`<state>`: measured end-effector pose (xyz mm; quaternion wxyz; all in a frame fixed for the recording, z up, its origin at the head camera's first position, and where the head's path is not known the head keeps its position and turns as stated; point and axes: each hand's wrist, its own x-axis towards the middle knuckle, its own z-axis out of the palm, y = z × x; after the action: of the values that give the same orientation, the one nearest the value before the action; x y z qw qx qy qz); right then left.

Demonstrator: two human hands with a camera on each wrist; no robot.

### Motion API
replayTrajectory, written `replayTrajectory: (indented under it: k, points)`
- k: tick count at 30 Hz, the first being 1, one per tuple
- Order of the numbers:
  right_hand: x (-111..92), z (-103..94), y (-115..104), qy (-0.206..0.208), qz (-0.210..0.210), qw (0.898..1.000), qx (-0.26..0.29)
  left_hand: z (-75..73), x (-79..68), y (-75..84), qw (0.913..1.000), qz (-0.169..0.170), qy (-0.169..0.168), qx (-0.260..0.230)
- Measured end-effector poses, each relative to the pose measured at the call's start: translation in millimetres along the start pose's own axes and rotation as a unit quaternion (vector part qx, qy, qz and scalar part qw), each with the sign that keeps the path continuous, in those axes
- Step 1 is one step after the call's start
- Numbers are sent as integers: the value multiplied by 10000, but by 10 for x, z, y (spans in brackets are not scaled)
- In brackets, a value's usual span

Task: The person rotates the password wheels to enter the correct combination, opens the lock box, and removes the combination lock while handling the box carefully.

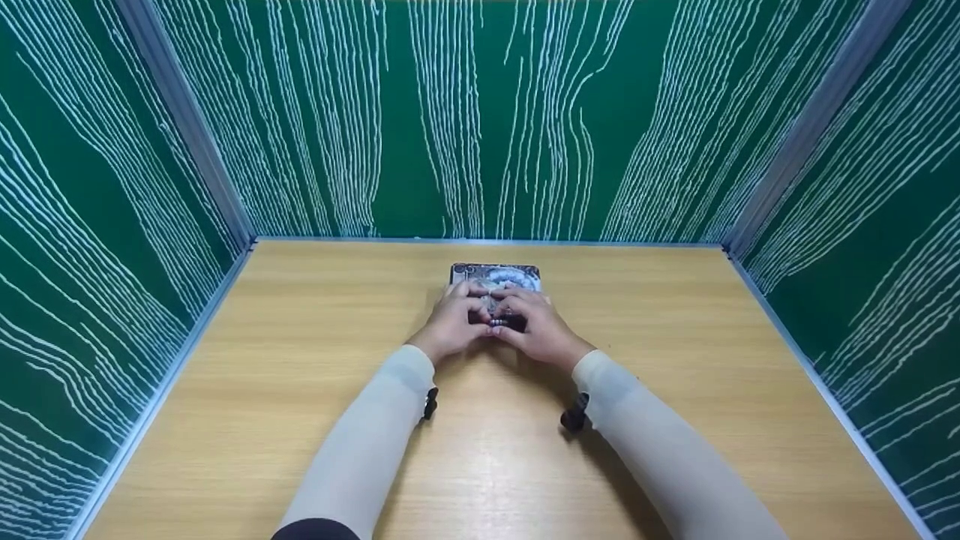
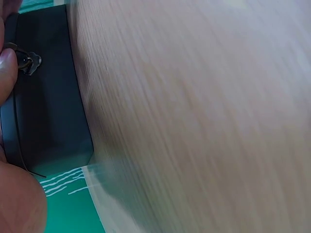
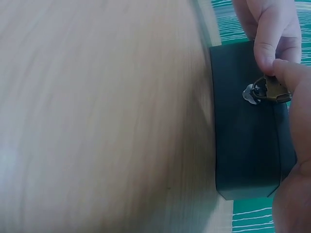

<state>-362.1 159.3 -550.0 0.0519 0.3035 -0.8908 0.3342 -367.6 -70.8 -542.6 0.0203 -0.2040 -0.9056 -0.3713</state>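
A small dark box point(image 3: 245, 145) with a patterned lid point(image 1: 514, 278) sits on the table, its plain front facing the person. On that front is a silvery metal clasp plate point(image 3: 249, 95), and through it hangs a small bronze padlock point(image 3: 276, 88). The left hand point(image 1: 455, 321) pinches the padlock from the left, thumb at its edge, other fingers over the lid. From the other side the right hand point(image 1: 541, 327) holds it too, its thumb tip meeting the left thumb. Both hands hide part of the lid.
The wooden table point(image 1: 480, 450) runs back to a green wall point(image 1: 645, 90) with white wavy lines, and similar panels stand left and right. Each wrist carries a small black device point(image 1: 576, 412) over a pale sleeve point(image 1: 660, 442).
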Motion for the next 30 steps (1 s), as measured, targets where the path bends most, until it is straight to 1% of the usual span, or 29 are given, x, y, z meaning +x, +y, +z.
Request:
replayTrajectory:
  k: [8,17,30]
  points:
    - [10,1,9,22,-75,10000,-41,2,1,14,10000,-94,-17,-21]
    - [11,5,8,16,-89,9998,-155,-4,-6,6,9997,202,87,-55]
    - [-6,-3,-14,-13,70,10000,-14,-5,-17,11,9999,133,41,-77]
